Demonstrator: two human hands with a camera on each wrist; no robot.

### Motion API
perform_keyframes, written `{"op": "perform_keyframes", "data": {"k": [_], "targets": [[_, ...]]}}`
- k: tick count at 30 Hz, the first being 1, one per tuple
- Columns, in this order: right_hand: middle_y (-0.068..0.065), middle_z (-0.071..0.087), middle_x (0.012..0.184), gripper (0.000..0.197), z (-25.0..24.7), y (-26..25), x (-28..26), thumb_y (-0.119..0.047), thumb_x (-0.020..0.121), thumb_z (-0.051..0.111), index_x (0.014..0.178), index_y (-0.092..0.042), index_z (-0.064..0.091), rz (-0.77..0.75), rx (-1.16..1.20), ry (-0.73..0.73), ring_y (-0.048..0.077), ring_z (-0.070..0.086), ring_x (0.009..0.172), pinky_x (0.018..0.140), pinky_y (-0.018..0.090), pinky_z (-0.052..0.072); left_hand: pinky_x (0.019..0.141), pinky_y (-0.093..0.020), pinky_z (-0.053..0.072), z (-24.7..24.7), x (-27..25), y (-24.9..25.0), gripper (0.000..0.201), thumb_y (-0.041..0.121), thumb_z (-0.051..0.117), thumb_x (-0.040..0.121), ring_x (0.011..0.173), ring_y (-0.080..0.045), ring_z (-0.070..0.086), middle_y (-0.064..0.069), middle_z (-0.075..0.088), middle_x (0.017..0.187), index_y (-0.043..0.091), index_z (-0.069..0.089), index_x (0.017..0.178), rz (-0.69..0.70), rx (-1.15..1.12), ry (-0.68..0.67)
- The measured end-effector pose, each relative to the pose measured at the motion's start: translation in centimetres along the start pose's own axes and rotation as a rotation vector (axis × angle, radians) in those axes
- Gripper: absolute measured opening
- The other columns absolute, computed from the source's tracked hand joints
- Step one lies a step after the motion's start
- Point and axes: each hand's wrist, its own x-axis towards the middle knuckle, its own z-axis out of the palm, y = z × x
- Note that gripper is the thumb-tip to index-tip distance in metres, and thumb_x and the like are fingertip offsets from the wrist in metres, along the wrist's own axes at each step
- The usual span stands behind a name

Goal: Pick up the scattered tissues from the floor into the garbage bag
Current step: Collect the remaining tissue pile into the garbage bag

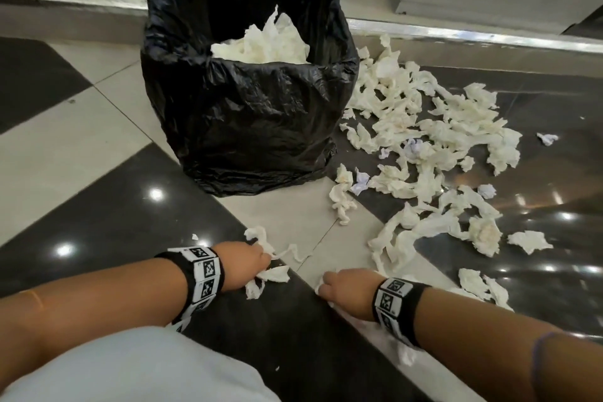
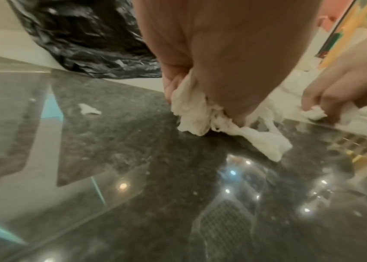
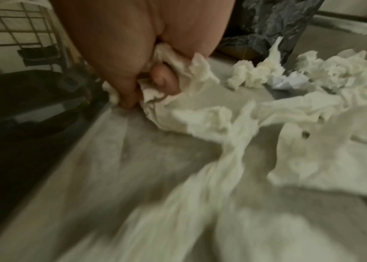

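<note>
A black garbage bag (image 1: 248,114) stands open on the floor, part full of white tissues (image 1: 264,42). Many crumpled white tissues (image 1: 424,140) lie scattered to its right. My left hand (image 1: 251,263) is down at the floor in front of the bag and grips a bunch of tissues (image 2: 191,113) in its curled fingers. My right hand (image 1: 346,287), a little to the right, grips another wad of tissue (image 3: 155,88) between thumb and fingers; the tissue trails out over the floor. The bag (image 2: 83,39) shows behind the left hand.
The floor is glossy black and pale tiles (image 1: 114,225). A metal-edged step (image 1: 473,33) runs behind the bag. A few small bluish paper balls (image 1: 360,178) lie among the tissues. My pale-clothed knee (image 1: 140,365) fills the lower left.
</note>
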Motion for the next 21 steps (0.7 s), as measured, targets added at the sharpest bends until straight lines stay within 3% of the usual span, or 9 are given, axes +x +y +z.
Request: {"op": "perform_keyframes", "data": {"k": [2, 5, 8, 10, 11, 14, 17, 18, 21], "targets": [[0.014, 0.053, 0.118, 0.027, -1.9, 1.4, 0.7, -0.013, 0.094, 0.041, 0.12, -0.013, 0.046, 0.074, 0.089, 0.064, 0.034, 0.057, 0.104, 0.085, 0.043, 0.048, 0.081, -0.04, 0.046, -0.3, -0.8, -0.5, 0.026, 0.017, 0.04, 0.095, 0.104, -0.033, 0.058, -0.015, 0.055, 0.118, 0.007, 0.051, 0.116, -0.044, -0.004, -0.035], [0.011, 0.058, 0.122, 0.028, -5.9, 3.9, 1.1, -0.02, 0.095, 0.04, 0.122, -0.017, 0.046, 0.268, 0.369, 0.288, 0.03, 0.057, 0.11, 0.09, 0.037, 0.045, 0.074, -0.034, 0.04, -0.7, -1.8, -0.9, 0.029, 0.023, 0.043, 0.092, 0.104, -0.032, 0.058, -0.013, 0.056, 0.118, 0.007, 0.059, 0.111, -0.083, 0.023, -0.042], [0.011, 0.059, 0.126, 0.041, -9.6, 6.2, 0.2, -0.036, 0.093, 0.051, 0.127, -0.013, 0.052, 0.417, 0.56, 0.519, 0.028, 0.055, 0.116, 0.093, 0.032, 0.042, 0.078, -0.036, 0.044, -1.1, -2.1, -0.9, 0.027, 0.022, 0.047, 0.092, 0.102, -0.031, 0.058, -0.012, 0.053, 0.119, 0.006, 0.061, 0.109, -0.126, 0.015, -0.028], [0.012, 0.064, 0.114, 0.04, -11.0, 7.7, -0.7, -0.04, 0.087, 0.061, 0.114, -0.01, 0.063, 0.484, 0.663, 0.615, 0.029, 0.058, 0.112, 0.086, 0.031, 0.043, 0.079, -0.037, 0.046, -1.1, -2.3, -0.7, 0.024, 0.019, 0.05, 0.09, 0.098, -0.031, 0.058, -0.012, 0.051, 0.117, 0.006, 0.062, 0.106, -0.147, -0.011, 0.007], [0.013, 0.065, 0.108, 0.036, -11.4, 8.5, -1.1, -0.038, 0.085, 0.064, 0.106, -0.009, 0.065, 0.51, 0.714, 0.634, 0.029, 0.059, 0.108, 0.081, 0.03, 0.043, 0.079, -0.037, 0.047, -1.2, -2.4, -0.6, 0.022, 0.016, 0.051, 0.089, 0.097, -0.031, 0.058, -0.012, 0.05, 0.116, 0.007, 0.063, 0.104, -0.15, -0.027, 0.026], [0.013, 0.063, 0.114, 0.035, -11.8, 11.0, -2.1, -0.025, 0.08, 0.071, 0.11, -0.009, 0.064, 0.572, 0.772, 0.641, 0.03, 0.058, 0.109, 0.083, 0.031, 0.046, 0.083, -0.037, 0.048, -1.5, -2.8, -0.9, 0.02, 0.011, 0.051, 0.085, 0.098, -0.028, 0.056, -0.009, 0.052, 0.114, 0.011, 0.063, 0.101, -0.157, -0.078, 0.07], [0.01, 0.067, 0.101, 0.013, -11.6, 13.9, -2.9, -0.016, 0.078, 0.071, 0.081, -0.021, 0.06, 0.552, 0.804, 0.639, 0.026, 0.062, 0.089, 0.063, 0.027, 0.046, 0.087, -0.038, 0.048, -2.6, -3.1, -1.9, 0.02, 0.012, 0.05, 0.083, 0.101, -0.026, 0.057, -0.008, 0.057, 0.112, 0.012, 0.062, 0.1, -0.178, -0.071, 0.088], [0.009, 0.067, 0.099, 0.013, -11.6, 14.7, -3.1, -0.016, 0.078, 0.072, 0.078, -0.021, 0.059, 0.535, 0.777, 0.637, 0.025, 0.061, 0.087, 0.062, 0.026, 0.044, 0.085, -0.035, 0.048, -3.4, -3.0, -2.0, 0.019, 0.011, 0.05, 0.083, 0.1, -0.026, 0.058, -0.008, 0.058, 0.11, 0.011, 0.061, 0.099, -0.192, -0.072, 0.09], [0.002, 0.061, 0.099, 0.014, -11.6, 16.5, -3.5, -0.028, 0.079, 0.073, 0.085, -0.02, 0.064, 0.498, 0.608, 0.573, 0.022, 0.057, 0.098, 0.077, 0.026, 0.039, 0.063, -0.026, 0.039, -7.5, -2.7, -2.2, 0.016, 0.011, 0.049, 0.087, 0.095, -0.028, 0.06, -0.01, 0.058, 0.105, 0.008, 0.058, 0.1, -0.251, -0.026, 0.099]]}}
